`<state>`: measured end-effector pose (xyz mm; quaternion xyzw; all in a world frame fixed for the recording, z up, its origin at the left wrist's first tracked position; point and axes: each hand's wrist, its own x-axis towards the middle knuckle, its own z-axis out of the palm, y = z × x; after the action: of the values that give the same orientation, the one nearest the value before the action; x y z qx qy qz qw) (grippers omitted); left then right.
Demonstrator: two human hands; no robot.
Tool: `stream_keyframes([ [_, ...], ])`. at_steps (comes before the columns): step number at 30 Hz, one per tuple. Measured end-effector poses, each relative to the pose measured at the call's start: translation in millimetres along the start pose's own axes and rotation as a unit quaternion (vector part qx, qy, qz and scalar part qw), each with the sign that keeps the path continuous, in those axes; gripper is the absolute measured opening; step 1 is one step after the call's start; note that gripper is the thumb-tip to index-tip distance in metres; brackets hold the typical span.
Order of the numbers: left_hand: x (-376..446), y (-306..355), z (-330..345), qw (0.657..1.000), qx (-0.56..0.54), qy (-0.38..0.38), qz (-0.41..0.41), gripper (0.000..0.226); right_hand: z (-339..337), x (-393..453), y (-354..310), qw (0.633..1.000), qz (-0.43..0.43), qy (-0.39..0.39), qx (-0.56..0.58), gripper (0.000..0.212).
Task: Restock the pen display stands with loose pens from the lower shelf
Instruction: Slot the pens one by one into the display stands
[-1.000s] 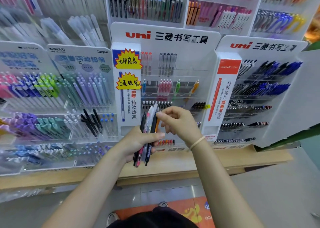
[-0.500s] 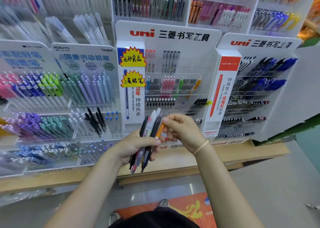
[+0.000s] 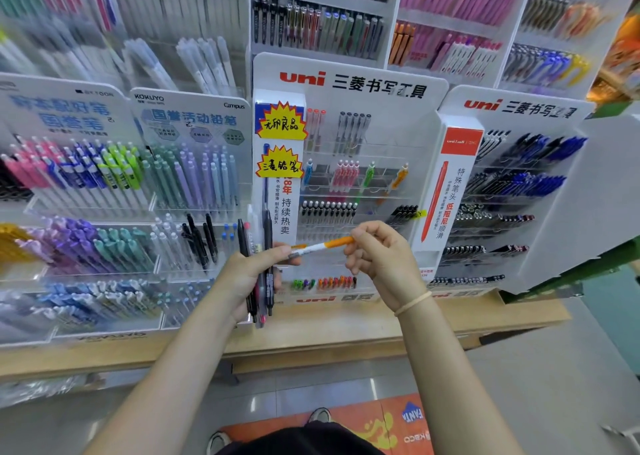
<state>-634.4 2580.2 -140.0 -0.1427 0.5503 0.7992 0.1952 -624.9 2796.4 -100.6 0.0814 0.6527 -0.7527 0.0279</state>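
A wall of pen racks fills the upper two thirds of the frame, standing on a wooden shelf (image 3: pixel 346 337) that crosses the picture below centre. At centre stands the white uni display stand (image 3: pixel 349 84) with clear tiers holding sparse rows of pens; a second uni stand (image 3: pixel 512 108) sits just to its right, stocked with black and blue pens, and a Kokuyo pencil stand (image 3: pixel 190 115) to the left carries pastel mechanical pencils.

Both forearms rise from the bottom of the frame and meet in front of the central stand. The left hand (image 3: pixel 242 274), just left of centre, has its fingers curled round a bundle of loose pens (image 3: pixel 258 267) held nearly upright, mostly dark barrels with one pink-tipped, their ends showing above and below the fist. The right hand (image 3: pixel 381 260), right of centre and wearing a pale band (image 3: pixel 412 303) at the wrist, pinches an orange-and-white pen (image 3: pixel 323 245) at its orange end between thumb and curled fingers. That pen lies almost level, its far end reaching the left thumb and forefinger, spanning the gap between the hands.
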Motion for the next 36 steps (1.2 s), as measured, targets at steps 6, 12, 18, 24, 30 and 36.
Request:
stream_keyframes([
  [6, -0.7, 3.4, 7.4, 0.995, -0.058, 0.059, 0.054, 0.011, -10.2, -4.9, -2.6, 0.997, 0.005, -0.062, -0.040, 0.007],
  [12, -0.9, 3.5, 22.1, 0.996, 0.052, 0.022, 0.073, 0.019, 0.5, -4.3, 1.7, 0.959, 0.031, -0.180, -0.217, 0.014],
  [18, -3.8, 2.4, 33.7, 0.992, 0.096, -0.014, 0.086, 0.008, 9.3, -6.6, 8.0, 0.985, 0.035, -0.157, -0.069, 0.004],
  [24, 2.9, 7.4, 43.9, 0.986, 0.121, -0.050, 0.107, 0.004, 1.5, -2.5, 4.0, 0.991, 0.043, -0.125, 0.012, 0.007],
  [30, 13.5, 13.8, 57.8, 0.984, 0.131, -0.054, 0.107, 0.011, -20.7, 12.3, -7.5, 0.996, -0.012, -0.085, 0.016, 0.034],
  [36, 25.7, 16.3, 74.4, 0.985, 0.132, -0.047, 0.099, 0.014, -41.0, 30.7, -18.5, 0.995, -0.066, -0.015, -0.067, 0.029],
])
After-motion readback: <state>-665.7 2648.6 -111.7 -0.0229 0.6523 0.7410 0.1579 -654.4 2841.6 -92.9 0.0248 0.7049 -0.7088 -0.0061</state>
